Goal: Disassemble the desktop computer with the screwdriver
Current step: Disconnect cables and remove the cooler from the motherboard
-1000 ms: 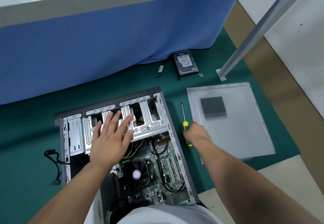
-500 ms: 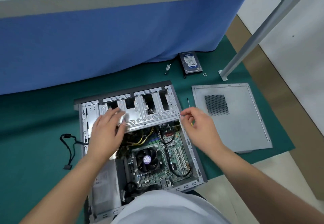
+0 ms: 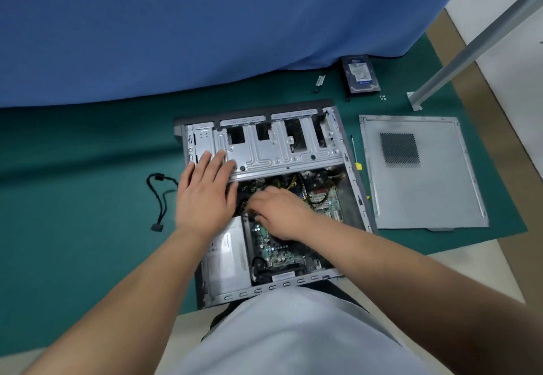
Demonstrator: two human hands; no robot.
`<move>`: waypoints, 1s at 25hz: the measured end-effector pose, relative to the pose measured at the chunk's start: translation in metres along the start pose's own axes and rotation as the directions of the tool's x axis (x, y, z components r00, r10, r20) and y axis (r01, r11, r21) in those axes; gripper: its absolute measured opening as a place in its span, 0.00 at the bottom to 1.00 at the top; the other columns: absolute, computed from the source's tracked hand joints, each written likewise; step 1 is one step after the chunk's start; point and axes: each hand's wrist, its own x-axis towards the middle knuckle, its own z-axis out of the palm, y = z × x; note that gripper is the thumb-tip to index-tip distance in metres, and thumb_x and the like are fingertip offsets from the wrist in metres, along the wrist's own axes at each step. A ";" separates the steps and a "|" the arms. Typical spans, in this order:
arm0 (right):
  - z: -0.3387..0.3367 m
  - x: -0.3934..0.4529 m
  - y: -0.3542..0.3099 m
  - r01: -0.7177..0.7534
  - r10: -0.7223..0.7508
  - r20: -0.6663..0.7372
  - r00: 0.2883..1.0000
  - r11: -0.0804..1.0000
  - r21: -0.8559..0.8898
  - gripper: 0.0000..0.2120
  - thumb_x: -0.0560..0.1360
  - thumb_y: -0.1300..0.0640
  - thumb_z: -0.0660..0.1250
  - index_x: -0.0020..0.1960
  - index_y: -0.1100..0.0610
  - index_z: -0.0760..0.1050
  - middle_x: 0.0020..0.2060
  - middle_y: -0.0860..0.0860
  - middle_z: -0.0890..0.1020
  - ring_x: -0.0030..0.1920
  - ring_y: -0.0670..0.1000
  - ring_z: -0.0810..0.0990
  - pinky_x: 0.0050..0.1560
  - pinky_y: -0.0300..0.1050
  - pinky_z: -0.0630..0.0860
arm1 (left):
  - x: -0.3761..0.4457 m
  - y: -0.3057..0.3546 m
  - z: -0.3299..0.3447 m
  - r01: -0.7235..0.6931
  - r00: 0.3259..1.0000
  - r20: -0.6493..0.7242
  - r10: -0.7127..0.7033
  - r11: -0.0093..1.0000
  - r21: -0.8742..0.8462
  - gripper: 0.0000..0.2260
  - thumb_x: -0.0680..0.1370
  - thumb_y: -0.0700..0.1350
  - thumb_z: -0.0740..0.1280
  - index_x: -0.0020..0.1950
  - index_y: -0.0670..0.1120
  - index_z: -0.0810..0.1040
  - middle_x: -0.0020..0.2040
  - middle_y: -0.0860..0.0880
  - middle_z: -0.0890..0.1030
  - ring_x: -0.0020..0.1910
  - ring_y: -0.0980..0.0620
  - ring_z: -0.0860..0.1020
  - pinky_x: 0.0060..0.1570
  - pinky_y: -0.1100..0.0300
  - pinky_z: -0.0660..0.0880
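Lying open on a green mat (image 3: 88, 186): big grey metal computer case (image 3: 357, 198). Beside it, flat grey side panel (image 3: 423, 180). Left hand (image 3: 205, 195) flat on the drive cage, fingers (image 3: 216, 158) spread. Right hand (image 3: 279, 213) among the wires, fingers curled; can't tell what's pinched. Thin yellow-handled screwdriver (image 3: 356, 157) between case and panel.

I see a green mat (image 3: 73, 198) on a pale floor (image 3: 476, 263). A big blue cloth (image 3: 205, 22) hangs behind. A grey metal leg (image 3: 470, 48) stands on the right.

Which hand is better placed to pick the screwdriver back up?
Probably the right hand: the screwdriver lies on the mat just right of the case, on its side. The left hand rests on the drive cage, farther away.
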 end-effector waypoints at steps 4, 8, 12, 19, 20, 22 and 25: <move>0.012 0.025 -0.010 0.115 -0.079 0.141 0.987 0.957 -0.265 0.14 0.74 0.60 0.69 0.60 0.54 0.79 0.57 0.50 0.78 0.63 0.56 0.68 0.58 0.53 0.68 | 0.000 0.002 0.000 -0.003 1.000 -0.007 0.003 1.000 0.006 0.20 0.84 0.55 0.54 0.75 0.53 0.69 0.79 0.51 0.67 0.81 0.47 0.59 0.79 0.45 0.53; 0.018 0.025 -0.006 0.029 -0.025 0.020 0.999 0.960 -0.280 0.08 0.79 0.53 0.67 0.55 0.52 0.82 0.52 0.48 0.81 0.57 0.54 0.72 0.54 0.50 0.67 | 0.001 0.002 0.000 -0.006 1.000 -0.018 0.006 1.000 0.002 0.19 0.84 0.54 0.56 0.75 0.53 0.70 0.79 0.51 0.67 0.81 0.47 0.59 0.79 0.45 0.53; 0.021 0.021 -0.001 -0.084 0.085 -0.006 0.996 0.969 -0.234 0.06 0.80 0.54 0.67 0.53 0.53 0.82 0.50 0.49 0.82 0.55 0.54 0.74 0.53 0.49 0.70 | 0.001 0.002 0.000 -0.007 0.999 -0.036 0.007 1.000 -0.001 0.18 0.84 0.54 0.57 0.74 0.53 0.70 0.79 0.51 0.67 0.80 0.47 0.60 0.79 0.45 0.54; 0.018 0.029 -0.007 -0.248 0.256 0.050 0.965 0.961 -0.125 0.13 0.80 0.50 0.62 0.58 0.50 0.82 0.56 0.50 0.81 0.59 0.57 0.74 0.59 0.50 0.70 | 0.001 0.003 -0.001 0.003 0.999 -0.032 -0.003 1.000 0.009 0.19 0.84 0.54 0.56 0.74 0.53 0.70 0.79 0.51 0.66 0.81 0.47 0.59 0.79 0.45 0.53; 0.020 0.032 -0.010 -0.263 0.272 0.048 0.961 0.953 -0.149 0.12 0.79 0.49 0.63 0.57 0.50 0.82 0.56 0.50 0.81 0.59 0.57 0.73 0.59 0.50 0.69 | 0.001 0.003 -0.001 0.005 1.000 -0.029 -0.005 1.000 0.008 0.19 0.84 0.54 0.56 0.75 0.53 0.69 0.79 0.51 0.66 0.81 0.47 0.59 0.79 0.45 0.53; 0.023 0.035 -0.015 -0.280 0.294 0.041 0.955 0.937 -0.208 0.11 0.78 0.51 0.65 0.57 0.50 0.82 0.57 0.50 0.80 0.60 0.57 0.73 0.59 0.50 0.68 | 0.001 0.004 -0.001 0.007 1.000 -0.021 -0.007 1.000 0.011 0.19 0.84 0.54 0.56 0.75 0.53 0.69 0.80 0.51 0.66 0.81 0.47 0.59 0.79 0.45 0.53; 0.026 0.037 -0.019 -0.316 0.332 0.026 0.943 0.917 -0.244 0.09 0.77 0.55 0.67 0.55 0.51 0.82 0.57 0.49 0.80 0.61 0.57 0.72 0.60 0.51 0.66 | 0.001 0.005 -0.002 0.007 1.000 -0.024 -0.007 1.000 0.006 0.20 0.84 0.54 0.56 0.75 0.52 0.69 0.80 0.50 0.66 0.81 0.47 0.59 0.79 0.45 0.53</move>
